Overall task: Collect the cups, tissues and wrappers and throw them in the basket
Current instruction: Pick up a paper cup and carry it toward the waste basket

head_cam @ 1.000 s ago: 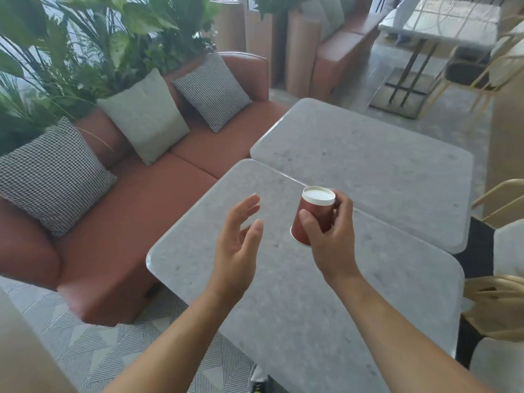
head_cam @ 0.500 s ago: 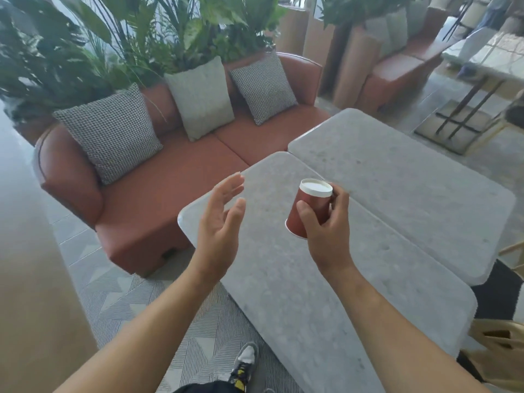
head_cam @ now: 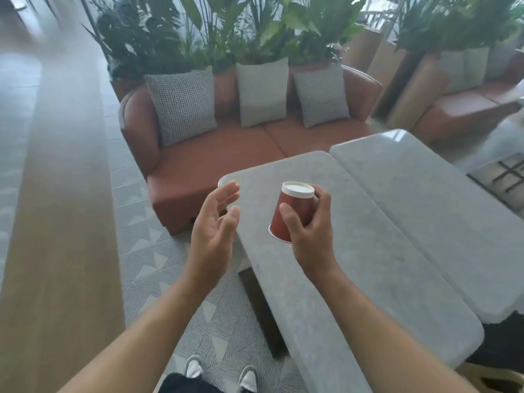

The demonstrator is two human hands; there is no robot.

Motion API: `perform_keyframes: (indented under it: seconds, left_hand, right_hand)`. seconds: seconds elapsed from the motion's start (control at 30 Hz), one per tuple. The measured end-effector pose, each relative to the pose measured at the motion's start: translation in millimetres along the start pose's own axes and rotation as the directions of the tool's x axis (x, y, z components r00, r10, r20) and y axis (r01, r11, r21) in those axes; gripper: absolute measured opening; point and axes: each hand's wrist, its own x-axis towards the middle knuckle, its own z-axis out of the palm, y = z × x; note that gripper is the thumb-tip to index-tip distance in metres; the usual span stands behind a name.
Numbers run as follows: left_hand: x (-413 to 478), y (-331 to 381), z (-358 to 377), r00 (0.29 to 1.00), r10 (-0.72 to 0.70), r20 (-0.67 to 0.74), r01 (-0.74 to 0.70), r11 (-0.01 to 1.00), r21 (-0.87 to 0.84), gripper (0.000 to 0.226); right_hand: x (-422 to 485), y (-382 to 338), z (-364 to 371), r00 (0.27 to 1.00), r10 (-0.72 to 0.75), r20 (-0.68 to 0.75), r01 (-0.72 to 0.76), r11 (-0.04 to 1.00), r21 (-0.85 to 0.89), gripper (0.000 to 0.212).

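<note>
A red paper cup (head_cam: 289,212) with a white base is held upside down in the air above the near grey table (head_cam: 354,265). My right hand (head_cam: 310,236) grips it around the side, thumb in front and fingers behind. My left hand (head_cam: 212,236) hovers just left of the cup with relaxed fingers, palm turned toward it, holding nothing. No basket, tissue or wrapper is in sight.
A second grey table (head_cam: 439,211) adjoins the first on the right. A brown sofa (head_cam: 215,165) with three cushions and plants behind it stands across the tables. A wooden wall (head_cam: 62,222) runs along the left, patterned carpet (head_cam: 158,265) between. My shoes (head_cam: 221,375) show below.
The view has swung left, so the sofa now sits in the middle and the wooden wall fills the left. Both hands keep their pose, the right one still holding the cup.
</note>
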Motion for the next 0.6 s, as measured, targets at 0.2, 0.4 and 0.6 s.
perform_keyframes:
  seconds: [0.2, 0.4, 0.6]
  left_hand:
    - [-41.5, 21.3, -95.5, 0.97, 0.024, -0.244, -0.011, 0.998, 0.056, 0.037]
    - [-124.2, 52.9, -222.3, 0.857, 0.08, -0.509, 0.017, 0.983, 0.185, 0.049]
    - [-258.3, 90.1, -344.3, 0.667, 0.134, -0.733, 0.083, 0.964, 0.251, 0.04]
  right_hand:
    - [-33.0, -44.3, 85.1, 0.974, -0.071, 0.213, 0.051, 0.994, 0.101, 0.054]
    - [-109.9, -96.6, 203.5, 0.854, -0.154, 0.497, 0.064, 0.979, 0.194, 0.061]
    - [-251.4, -159.0, 310.5, 0.657, -0.228, 0.718, 0.041, 0.962, 0.268, 0.059]
